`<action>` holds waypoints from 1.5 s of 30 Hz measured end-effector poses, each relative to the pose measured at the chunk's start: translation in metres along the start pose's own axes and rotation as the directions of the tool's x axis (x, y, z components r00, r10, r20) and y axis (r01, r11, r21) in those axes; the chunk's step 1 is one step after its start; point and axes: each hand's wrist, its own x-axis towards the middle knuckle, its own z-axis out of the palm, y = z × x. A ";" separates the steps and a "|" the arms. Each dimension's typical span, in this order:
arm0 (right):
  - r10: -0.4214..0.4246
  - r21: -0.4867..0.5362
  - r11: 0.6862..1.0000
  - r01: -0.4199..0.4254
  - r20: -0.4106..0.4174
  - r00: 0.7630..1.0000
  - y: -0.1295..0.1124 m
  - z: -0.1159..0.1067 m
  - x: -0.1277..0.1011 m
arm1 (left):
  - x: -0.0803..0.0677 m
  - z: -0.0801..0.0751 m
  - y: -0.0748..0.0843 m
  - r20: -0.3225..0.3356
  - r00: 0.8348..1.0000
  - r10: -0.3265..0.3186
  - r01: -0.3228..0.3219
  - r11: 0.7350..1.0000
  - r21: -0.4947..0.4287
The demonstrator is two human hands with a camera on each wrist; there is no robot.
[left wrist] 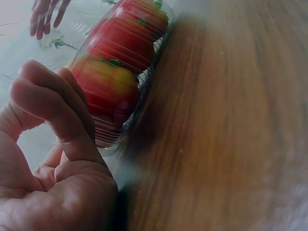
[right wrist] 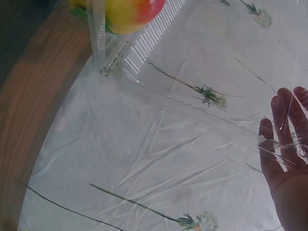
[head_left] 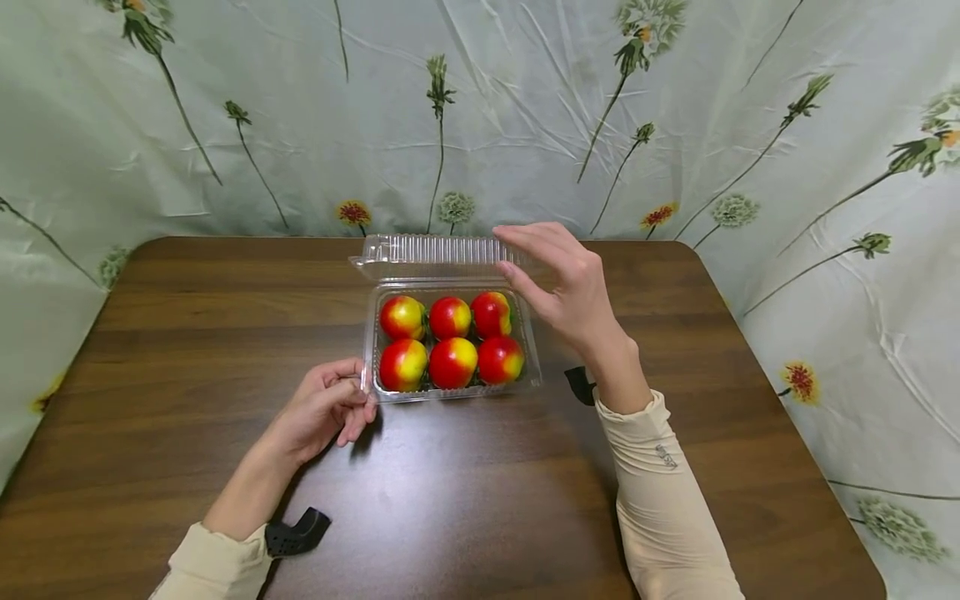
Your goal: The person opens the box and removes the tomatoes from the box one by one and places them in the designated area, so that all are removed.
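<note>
Your left hand (head_left: pixel 330 408) pinches the near left corner of the clear container (head_left: pixel 534 367), which sits on the wooden table (head_left: pixel 495 508) with six red-and-yellow fruits (head_left: pixel 452 364) inside it in two rows. At the container's far side its hinged lid (head_left: pixel 435 250) stands raised, and your right hand (head_left: pixel 573 287), fingers extended and loose, is at the lid's right end.

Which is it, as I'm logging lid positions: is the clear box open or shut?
Open: the lid is raised at the far edge of the box, and the six fruits inside lie uncovered.
</note>
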 end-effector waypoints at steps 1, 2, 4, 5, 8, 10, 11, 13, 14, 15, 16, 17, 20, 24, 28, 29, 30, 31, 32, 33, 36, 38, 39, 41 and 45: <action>0.000 0.005 1.000 0.000 -0.011 1.000 -0.001 0.000 0.001 | 0.000 0.000 0.000 -0.002 1.000 -0.002 0.002 1.000 0.002; 0.001 0.013 1.000 0.000 -0.021 1.000 -0.003 0.000 0.003 | 0.000 -0.001 0.000 -0.001 1.000 -0.002 0.002 1.000 0.003; 0.003 0.028 1.000 -0.002 -0.041 0.999 -0.007 -0.001 0.006 | 0.000 -0.001 0.000 -0.003 1.000 -0.005 0.005 1.000 0.008; 0.005 0.033 0.999 -0.003 -0.052 0.999 -0.009 -0.001 0.007 | 0.001 -0.001 0.000 -0.004 1.000 -0.005 0.005 1.000 0.011; 0.026 0.051 0.998 -0.022 -0.078 0.997 -0.013 -0.002 0.009 | 0.001 -0.002 0.000 -0.004 1.000 -0.008 0.009 1.000 0.017; 0.037 0.059 0.998 -0.031 -0.091 0.995 -0.014 -0.001 0.010 | 0.000 -0.001 0.000 -0.001 1.000 -0.011 0.011 1.000 0.017; 0.041 0.066 0.997 -0.035 -0.098 0.994 -0.013 -0.001 0.010 | 0.000 -0.001 0.000 -0.001 1.000 -0.011 0.011 1.000 0.015; 0.057 0.083 0.995 -0.048 -0.108 0.992 -0.011 0.000 0.010 | 0.000 -0.001 0.001 0.001 1.000 -0.011 0.011 1.000 0.013; 0.054 0.087 0.995 -0.044 -0.113 0.992 -0.010 0.000 0.010 | 0.000 -0.001 0.001 0.001 1.000 -0.011 0.011 1.000 0.011; 0.061 0.097 0.994 -0.050 -0.117 0.991 -0.008 0.000 0.010 | -0.001 -0.001 0.001 0.000 1.000 -0.010 0.010 1.000 0.009; 0.069 0.105 0.993 -0.056 -0.121 0.990 -0.006 0.000 0.009 | -0.001 0.000 0.001 -0.001 1.000 -0.011 0.011 1.000 0.007; 0.078 0.112 0.992 -0.064 -0.123 0.989 -0.004 0.000 0.008 | -0.001 0.000 0.002 -0.002 1.000 -0.012 0.012 1.000 0.006; 0.110 0.148 0.985 -0.091 -0.125 0.986 0.000 0.001 0.007 | 0.000 0.000 0.002 -0.005 1.000 -0.012 0.012 1.000 0.003; 0.153 0.206 0.970 -0.126 -0.125 0.980 0.005 0.001 0.007 | 0.000 0.001 0.002 -0.006 1.000 -0.012 0.012 1.000 0.001; 0.185 0.244 0.958 -0.151 -0.120 0.975 0.011 0.002 0.005 | 0.000 0.000 0.002 -0.003 1.000 -0.012 0.012 1.000 -0.001; 0.194 0.261 0.952 -0.158 -0.118 0.974 0.013 0.003 0.004 | 0.000 0.000 0.001 0.000 1.000 -0.010 0.010 1.000 -0.002; 0.203 0.279 0.946 -0.163 -0.119 0.972 0.014 0.004 0.004 | 0.000 -0.001 0.001 0.005 1.000 -0.008 0.008 1.000 -0.003; 0.211 0.292 0.941 -0.169 -0.118 0.970 0.016 0.005 0.003 | 0.000 -0.001 0.001 0.008 1.000 -0.006 0.006 1.000 -0.004; 0.219 0.304 0.937 -0.175 -0.117 0.969 0.018 0.006 0.002 | 0.000 -0.001 0.000 0.011 1.000 -0.006 0.006 1.000 -0.007; 0.224 0.313 0.933 -0.178 -0.118 0.967 0.020 0.007 0.001 | 0.000 -0.002 0.000 0.013 1.000 -0.005 0.005 1.000 -0.008; 0.234 0.314 0.931 -0.187 -0.118 0.965 0.024 0.009 -0.001 | -0.001 -0.002 0.000 0.010 1.000 -0.009 0.009 1.000 -0.009; 0.255 0.303 0.930 -0.210 -0.118 0.960 0.025 0.010 -0.003 | -0.001 -0.002 0.001 0.005 1.000 -0.013 0.013 1.000 -0.009; 0.273 0.304 0.925 -0.228 -0.115 0.955 0.025 0.010 -0.003 | -0.001 -0.002 0.000 0.005 1.000 -0.013 0.013 1.000 -0.007; 0.334 0.297 0.909 -0.292 -0.102 0.937 0.027 0.011 -0.006 | -0.001 -0.002 0.000 0.009 1.000 -0.008 0.008 1.000 -0.006; 0.420 0.284 0.877 -0.387 -0.065 0.905 0.030 0.012 -0.009 | 0.000 -0.003 -0.001 0.024 1.000 0.003 -0.003 1.000 -0.013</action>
